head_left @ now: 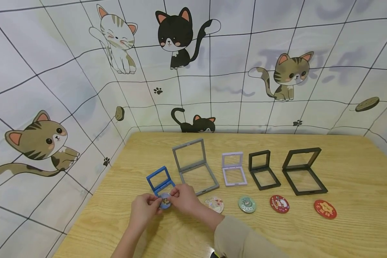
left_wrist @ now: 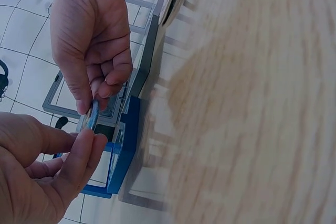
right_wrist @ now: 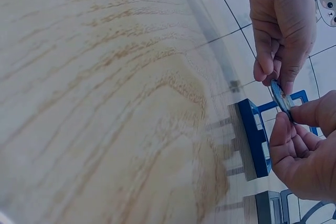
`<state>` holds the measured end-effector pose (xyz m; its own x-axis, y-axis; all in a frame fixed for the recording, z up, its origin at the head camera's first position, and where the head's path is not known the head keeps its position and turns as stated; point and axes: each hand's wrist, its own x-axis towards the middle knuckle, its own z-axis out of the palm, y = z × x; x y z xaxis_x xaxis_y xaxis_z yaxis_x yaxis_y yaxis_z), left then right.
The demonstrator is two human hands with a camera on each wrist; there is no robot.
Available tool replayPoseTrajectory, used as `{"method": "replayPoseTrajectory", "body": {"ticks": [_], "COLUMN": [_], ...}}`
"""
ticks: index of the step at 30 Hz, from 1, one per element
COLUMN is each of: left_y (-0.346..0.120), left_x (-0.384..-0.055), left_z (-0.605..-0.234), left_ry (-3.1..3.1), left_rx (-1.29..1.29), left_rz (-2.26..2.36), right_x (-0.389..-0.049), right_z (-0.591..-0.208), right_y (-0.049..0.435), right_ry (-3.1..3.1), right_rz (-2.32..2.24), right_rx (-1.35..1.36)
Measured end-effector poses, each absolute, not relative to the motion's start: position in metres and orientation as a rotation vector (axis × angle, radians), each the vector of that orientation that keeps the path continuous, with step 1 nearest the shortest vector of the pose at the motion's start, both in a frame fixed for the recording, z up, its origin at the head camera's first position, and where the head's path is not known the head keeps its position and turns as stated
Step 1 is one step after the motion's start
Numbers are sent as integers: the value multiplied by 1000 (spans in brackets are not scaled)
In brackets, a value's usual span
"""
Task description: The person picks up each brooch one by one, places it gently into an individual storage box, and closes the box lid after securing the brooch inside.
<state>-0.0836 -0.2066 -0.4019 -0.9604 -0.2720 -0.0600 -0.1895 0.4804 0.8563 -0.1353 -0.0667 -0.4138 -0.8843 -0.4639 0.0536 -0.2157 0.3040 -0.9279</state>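
Closest to camera: beige sleeve (head_left: 245, 240) on the right arm, poking in at the bottom.
Left hand (head_left: 143, 209): thumb and fingers pinching one edge of the blue badge (head_left: 165, 202).
Right hand (head_left: 184, 197): same deal, fingers pinching the opposite edge.
Badge spot: up off the counter (head_left: 348, 240), between both hands, near the blue frame (head_left: 162, 185); can't tell if they touch.
Blue frame: sitting folded open, just past the hands.
Frames to its right: gray frame (head_left: 192, 166), lilac frame (head_left: 233, 167), smaller black frame (head_left: 259, 167), bigger black frame (head_left: 301, 167), all open too.
Front row: cream badge (head_left: 214, 203) (partly behind the right arm), green badge (head_left: 247, 204), red badge (head_left: 279, 204), red star badge (head_left: 325, 209).
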Motion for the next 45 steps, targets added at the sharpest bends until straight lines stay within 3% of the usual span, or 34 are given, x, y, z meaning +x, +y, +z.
{"method": "replayPoseTrajectory", "body": {"ticks": [29, 45], "left_y": [-208, -209], "left_x": [-106, -113], "left_z": [-411, -419], "left_ry": [-2636, -2712], "left_rx": [457, 356], "left_rz": [-1495, -1143], "right_x": [-156, -162], "right_z": [-418, -421], "right_y": [-74, -79], "right_ry": [2330, 2553], "right_rz": [-1689, -1542], "right_rx": [-489, -534]}}
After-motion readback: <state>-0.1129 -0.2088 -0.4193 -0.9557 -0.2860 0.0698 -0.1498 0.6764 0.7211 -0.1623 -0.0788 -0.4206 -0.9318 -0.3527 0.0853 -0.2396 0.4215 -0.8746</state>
